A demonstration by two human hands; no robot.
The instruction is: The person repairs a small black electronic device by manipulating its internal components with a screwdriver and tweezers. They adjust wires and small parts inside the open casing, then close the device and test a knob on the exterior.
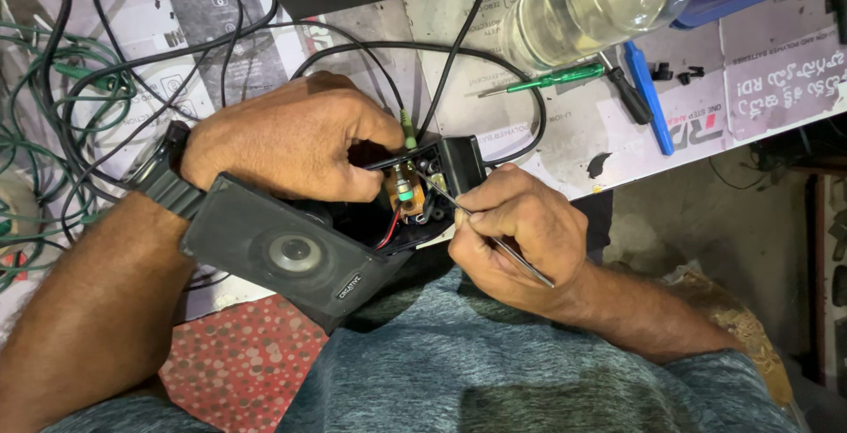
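Left hand (296,142) grips the opened speaker (300,252), fingers curled round its top. Right hand (520,234) pinches tweezers (494,234), long axis aimed toward 10 o'clock at the little circuit board (406,193) inside.

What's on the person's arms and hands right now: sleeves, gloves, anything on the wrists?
Both forearms are bare, with no gloves on the left hand or the right hand. A black wristwatch with a broad ribbed strap sits on the left wrist. No rings are visible.
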